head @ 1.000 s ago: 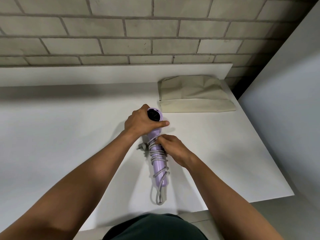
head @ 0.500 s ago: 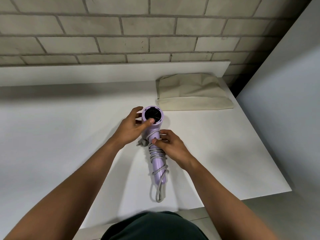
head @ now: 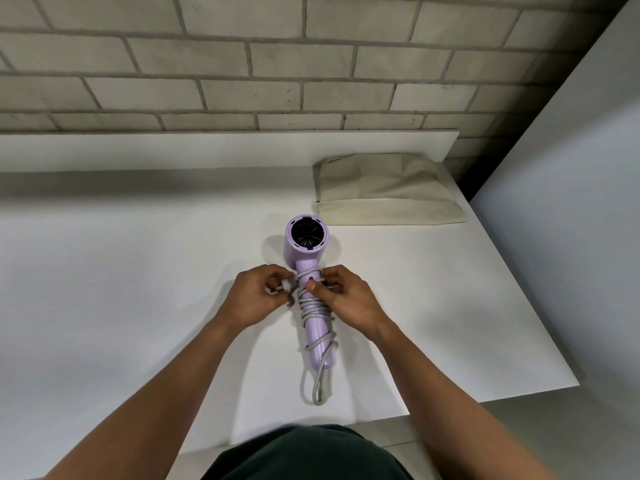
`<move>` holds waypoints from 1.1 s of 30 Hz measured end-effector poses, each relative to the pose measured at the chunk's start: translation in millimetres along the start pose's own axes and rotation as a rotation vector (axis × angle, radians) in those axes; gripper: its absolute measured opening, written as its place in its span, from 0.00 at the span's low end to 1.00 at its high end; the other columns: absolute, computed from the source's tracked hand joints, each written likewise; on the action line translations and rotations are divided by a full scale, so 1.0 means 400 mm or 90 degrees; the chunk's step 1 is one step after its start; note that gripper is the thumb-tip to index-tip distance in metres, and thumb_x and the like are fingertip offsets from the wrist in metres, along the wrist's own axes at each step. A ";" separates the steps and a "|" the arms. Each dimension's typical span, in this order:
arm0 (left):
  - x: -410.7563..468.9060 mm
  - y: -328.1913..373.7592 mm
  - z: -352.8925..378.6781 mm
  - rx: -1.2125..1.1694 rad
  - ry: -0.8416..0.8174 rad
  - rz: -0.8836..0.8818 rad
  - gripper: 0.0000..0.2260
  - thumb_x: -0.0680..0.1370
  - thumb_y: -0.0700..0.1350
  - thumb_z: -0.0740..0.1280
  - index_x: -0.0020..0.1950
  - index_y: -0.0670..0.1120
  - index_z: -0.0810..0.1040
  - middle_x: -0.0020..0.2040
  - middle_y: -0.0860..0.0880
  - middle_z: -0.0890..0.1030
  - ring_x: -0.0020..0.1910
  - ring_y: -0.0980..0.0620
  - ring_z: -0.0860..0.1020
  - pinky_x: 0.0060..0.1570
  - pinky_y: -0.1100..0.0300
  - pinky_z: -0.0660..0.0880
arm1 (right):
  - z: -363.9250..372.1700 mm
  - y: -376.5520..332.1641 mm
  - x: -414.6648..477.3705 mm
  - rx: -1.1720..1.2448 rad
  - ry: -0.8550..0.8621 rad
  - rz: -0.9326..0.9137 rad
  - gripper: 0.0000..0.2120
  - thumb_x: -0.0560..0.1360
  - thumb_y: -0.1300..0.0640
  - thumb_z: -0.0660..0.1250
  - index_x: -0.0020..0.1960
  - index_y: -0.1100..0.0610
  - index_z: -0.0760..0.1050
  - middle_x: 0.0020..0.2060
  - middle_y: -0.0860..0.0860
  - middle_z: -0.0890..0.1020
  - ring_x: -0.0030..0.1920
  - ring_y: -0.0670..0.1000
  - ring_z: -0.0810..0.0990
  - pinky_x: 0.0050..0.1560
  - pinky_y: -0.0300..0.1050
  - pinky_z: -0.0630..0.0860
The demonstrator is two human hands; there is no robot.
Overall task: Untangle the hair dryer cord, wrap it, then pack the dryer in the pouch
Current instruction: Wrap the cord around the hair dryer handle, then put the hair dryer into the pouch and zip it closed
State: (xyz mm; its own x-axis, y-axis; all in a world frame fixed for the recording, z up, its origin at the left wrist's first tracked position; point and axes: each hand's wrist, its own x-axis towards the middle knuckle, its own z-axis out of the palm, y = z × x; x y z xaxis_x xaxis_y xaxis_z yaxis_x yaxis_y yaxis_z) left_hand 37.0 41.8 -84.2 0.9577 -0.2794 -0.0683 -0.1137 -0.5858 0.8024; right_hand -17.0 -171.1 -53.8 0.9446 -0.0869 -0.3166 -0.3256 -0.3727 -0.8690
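Observation:
A lilac hair dryer [head: 306,251] lies on the white table [head: 138,271], its dark round opening facing up and its handle pointing toward me. The grey cord [head: 313,308] is coiled round the handle, and a loop of it hangs past the handle's end. My left hand [head: 259,296] pinches the white plug at the cord's end, just left of the handle. My right hand [head: 341,296] grips the handle's upper part, thumb pressing the coils. A beige cloth pouch [head: 388,192] lies flat at the table's back right, apart from the dryer.
A brick wall [head: 277,64] runs behind the table, with a low white ledge [head: 207,150] along its base. A white panel [head: 571,202] stands at the right. The table's front edge and right corner are near my body.
My left hand has let go of the dryer's head and dropped to the plug beside the handle. The dryer's head now lies uncovered. My right hand stays on the coils.

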 end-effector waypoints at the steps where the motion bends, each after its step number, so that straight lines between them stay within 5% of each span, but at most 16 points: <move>1: -0.001 0.001 -0.003 -0.001 -0.007 0.001 0.16 0.69 0.40 0.79 0.55 0.53 0.85 0.46 0.57 0.85 0.45 0.63 0.81 0.46 0.75 0.73 | -0.003 0.003 0.000 -0.004 -0.003 -0.001 0.24 0.74 0.38 0.74 0.64 0.48 0.77 0.56 0.43 0.84 0.54 0.43 0.84 0.60 0.49 0.82; 7: 0.007 0.008 -0.035 0.006 -0.095 0.017 0.24 0.70 0.43 0.81 0.62 0.58 0.79 0.55 0.58 0.83 0.54 0.57 0.81 0.56 0.59 0.79 | -0.020 -0.006 0.003 -0.023 -0.030 -0.021 0.27 0.75 0.39 0.73 0.72 0.44 0.73 0.61 0.43 0.82 0.58 0.44 0.83 0.64 0.49 0.79; 11: -0.002 0.026 -0.074 -0.012 -0.120 -0.013 0.23 0.72 0.44 0.80 0.62 0.60 0.78 0.57 0.55 0.82 0.55 0.54 0.80 0.56 0.56 0.79 | -0.053 0.000 0.005 -0.009 -0.032 -0.015 0.37 0.69 0.32 0.72 0.74 0.44 0.71 0.60 0.42 0.83 0.58 0.47 0.84 0.65 0.53 0.78; 15: 0.006 0.077 -0.116 -0.018 0.017 -0.016 0.16 0.74 0.37 0.76 0.58 0.52 0.82 0.52 0.53 0.84 0.48 0.51 0.82 0.55 0.52 0.81 | -0.129 0.009 0.011 0.021 0.000 -0.024 0.32 0.69 0.33 0.72 0.69 0.45 0.75 0.52 0.40 0.85 0.53 0.47 0.85 0.64 0.56 0.79; 18: 0.028 0.177 -0.122 -0.037 0.152 0.045 0.12 0.75 0.34 0.71 0.53 0.50 0.83 0.46 0.53 0.84 0.41 0.54 0.80 0.47 0.61 0.79 | -0.206 0.031 0.030 0.035 0.054 -0.020 0.22 0.75 0.41 0.74 0.66 0.47 0.78 0.49 0.41 0.86 0.52 0.48 0.85 0.62 0.56 0.81; 21: 0.062 0.290 -0.082 -0.046 0.173 0.131 0.11 0.74 0.35 0.70 0.51 0.49 0.83 0.44 0.53 0.83 0.40 0.53 0.80 0.44 0.64 0.77 | -0.285 0.043 0.059 0.001 0.159 -0.022 0.17 0.78 0.45 0.73 0.64 0.47 0.79 0.49 0.42 0.85 0.52 0.45 0.84 0.57 0.47 0.81; 24: 0.126 0.364 -0.003 0.026 0.102 0.198 0.09 0.74 0.42 0.69 0.53 0.52 0.83 0.46 0.56 0.82 0.41 0.55 0.81 0.47 0.61 0.78 | -0.358 0.062 0.100 -0.102 0.282 -0.056 0.14 0.81 0.49 0.69 0.65 0.51 0.79 0.57 0.45 0.84 0.56 0.48 0.82 0.57 0.42 0.77; 27: 0.228 0.407 0.094 0.140 0.014 0.187 0.12 0.76 0.44 0.68 0.59 0.51 0.82 0.52 0.54 0.82 0.48 0.52 0.80 0.53 0.54 0.78 | -0.432 0.097 0.160 -0.217 0.332 -0.092 0.14 0.83 0.54 0.65 0.67 0.55 0.78 0.66 0.50 0.79 0.63 0.54 0.80 0.66 0.50 0.76; 30: 0.333 0.426 0.166 0.294 -0.064 0.114 0.19 0.78 0.40 0.65 0.69 0.48 0.78 0.63 0.48 0.79 0.63 0.46 0.77 0.58 0.48 0.78 | -0.504 0.121 0.226 -0.335 0.317 -0.107 0.17 0.84 0.60 0.61 0.72 0.59 0.75 0.73 0.55 0.73 0.71 0.59 0.73 0.73 0.53 0.70; 33: 0.409 0.419 0.201 0.447 -0.146 0.039 0.21 0.77 0.37 0.62 0.71 0.42 0.72 0.67 0.43 0.74 0.68 0.40 0.72 0.57 0.48 0.75 | -0.553 0.120 0.278 -0.399 0.225 -0.079 0.22 0.86 0.62 0.56 0.80 0.57 0.66 0.82 0.52 0.60 0.79 0.55 0.63 0.75 0.50 0.65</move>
State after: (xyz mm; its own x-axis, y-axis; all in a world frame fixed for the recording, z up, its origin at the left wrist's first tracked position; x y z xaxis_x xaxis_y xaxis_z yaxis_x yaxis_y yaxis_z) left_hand 153.4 -163.3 -8.5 0.8739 -0.4341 -0.2190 -0.3813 -0.8913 0.2452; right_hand 81.8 -403.0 -46.6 0.9647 -0.2635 0.0032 -0.2304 -0.8491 -0.4754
